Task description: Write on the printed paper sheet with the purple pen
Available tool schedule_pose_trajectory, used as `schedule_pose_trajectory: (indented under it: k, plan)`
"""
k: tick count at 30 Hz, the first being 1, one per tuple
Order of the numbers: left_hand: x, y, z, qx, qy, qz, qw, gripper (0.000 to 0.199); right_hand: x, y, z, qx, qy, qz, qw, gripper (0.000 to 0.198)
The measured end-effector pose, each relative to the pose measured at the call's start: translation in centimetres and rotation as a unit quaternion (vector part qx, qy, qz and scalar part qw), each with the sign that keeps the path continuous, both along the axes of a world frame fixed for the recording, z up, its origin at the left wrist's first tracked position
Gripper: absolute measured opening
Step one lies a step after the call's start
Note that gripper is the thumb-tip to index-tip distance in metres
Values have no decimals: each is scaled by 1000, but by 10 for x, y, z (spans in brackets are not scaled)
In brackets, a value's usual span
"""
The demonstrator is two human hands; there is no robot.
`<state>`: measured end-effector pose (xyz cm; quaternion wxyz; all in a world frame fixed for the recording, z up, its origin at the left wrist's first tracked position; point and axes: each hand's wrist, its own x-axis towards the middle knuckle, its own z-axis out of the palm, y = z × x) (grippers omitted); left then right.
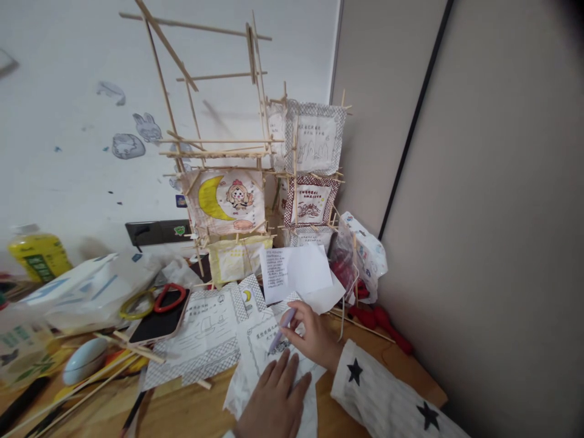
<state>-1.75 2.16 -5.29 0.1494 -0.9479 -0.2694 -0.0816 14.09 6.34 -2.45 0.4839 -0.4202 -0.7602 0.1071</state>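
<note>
Palm down, fingers slightly parted, the left hand (276, 398) presses on a patterned paper (249, 372). Just beyond it, the right hand (312, 333) pinches a purple pen (283, 327), lower end at the drawing beneath the grip. Right of and past that grip, a clear bag (345, 246) holds something red; far left stands a bottle (39, 252) of yellow liquid.

purple pen (276, 340); white sleeve (387, 392), black stars (354, 371); yellow crescent (208, 202)
</note>
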Motion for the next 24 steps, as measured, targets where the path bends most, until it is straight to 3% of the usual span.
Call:
schedule_pose_trajectory:
  k: [12,24]
  plan:
    - [-4,2,-8,7,-50,-19,999,54,0,3,-4,16,12,16,1000,42]
    - [-2,1,-1,-5,-4,-6,1000,58,0,4,-5,5,7,20,1000,44]
